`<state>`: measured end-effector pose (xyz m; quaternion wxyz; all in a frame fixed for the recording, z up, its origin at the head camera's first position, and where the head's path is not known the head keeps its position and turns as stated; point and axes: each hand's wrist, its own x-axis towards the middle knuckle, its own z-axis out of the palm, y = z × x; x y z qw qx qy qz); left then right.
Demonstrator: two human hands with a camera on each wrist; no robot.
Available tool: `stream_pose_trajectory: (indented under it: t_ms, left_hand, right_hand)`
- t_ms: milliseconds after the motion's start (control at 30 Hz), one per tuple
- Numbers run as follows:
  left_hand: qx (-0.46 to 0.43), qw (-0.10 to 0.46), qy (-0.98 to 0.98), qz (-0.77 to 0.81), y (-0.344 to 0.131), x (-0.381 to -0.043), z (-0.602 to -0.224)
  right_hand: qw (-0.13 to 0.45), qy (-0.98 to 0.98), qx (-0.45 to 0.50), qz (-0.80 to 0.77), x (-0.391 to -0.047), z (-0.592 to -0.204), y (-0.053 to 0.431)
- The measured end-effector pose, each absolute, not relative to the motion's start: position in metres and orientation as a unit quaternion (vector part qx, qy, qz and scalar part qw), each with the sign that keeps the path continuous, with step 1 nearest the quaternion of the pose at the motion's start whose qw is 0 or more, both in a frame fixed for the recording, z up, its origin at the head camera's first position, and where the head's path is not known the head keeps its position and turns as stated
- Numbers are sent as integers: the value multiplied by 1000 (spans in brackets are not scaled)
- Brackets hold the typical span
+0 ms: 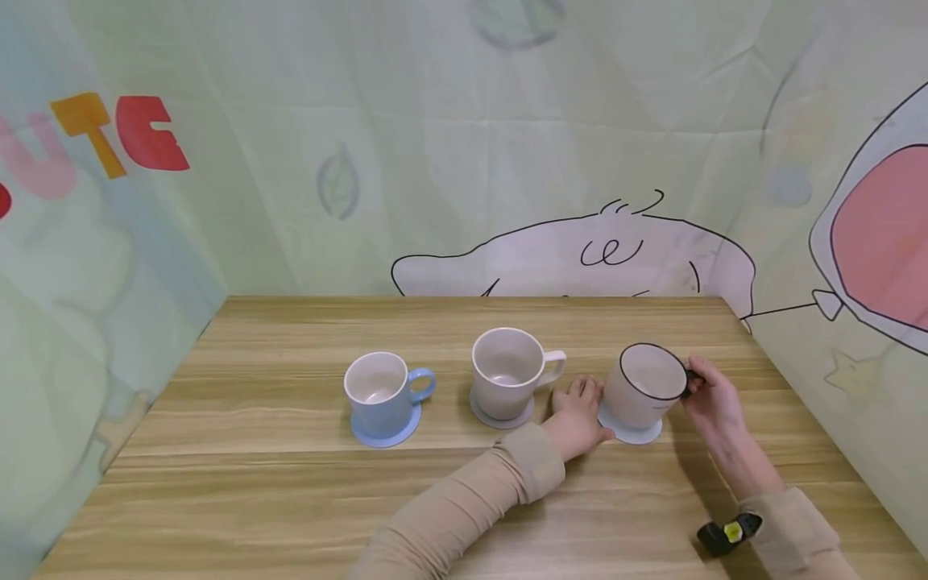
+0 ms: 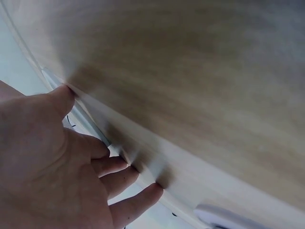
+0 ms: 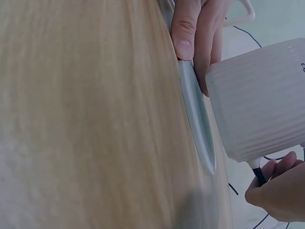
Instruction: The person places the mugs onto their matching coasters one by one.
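My right hand [image 1: 716, 403] grips the dark handle of a pale ribbed mug [image 1: 636, 399] with a black rim. The right wrist view shows that mug tilted, its base held slightly above a pale blue coaster [image 3: 196, 119]. At the coaster's left edge is my left hand [image 1: 577, 420], thumb on the near side and fingers farther back, holding the edge. In the left wrist view its fingertips [image 2: 157, 188] reach down to the tabletop. Left of this hand, a cream mug [image 1: 500, 387] stands on a greyish coaster [image 1: 502, 419], its handle pointing right.
Farther left, a blue mug [image 1: 380, 407] with a white inside stands on a blue coaster [image 1: 387, 439], handle to the right. All stand on a wood-grain table [image 1: 254, 483]. A printed cloth backdrop [image 1: 290, 121] rises behind and beside the table.
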<state>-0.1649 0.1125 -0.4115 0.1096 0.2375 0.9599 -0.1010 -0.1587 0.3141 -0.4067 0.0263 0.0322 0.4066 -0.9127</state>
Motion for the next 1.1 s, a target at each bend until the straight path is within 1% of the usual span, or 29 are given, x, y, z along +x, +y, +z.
stream_pose_trajectory:
  t_ms: [533, 833, 1100]
  left_hand:
    - [239, 114, 961, -84, 111, -165, -411]
    - [238, 120, 961, -73, 110, -165, -412]
    - [235, 114, 962, -76, 111, -165, -413]
  right_hand:
    - [28, 411, 11, -911, -156, -417, 314]
    - [30, 404, 20, -914, -157, -418, 312]
    - [33, 417, 21, -908, -156, -418, 311]
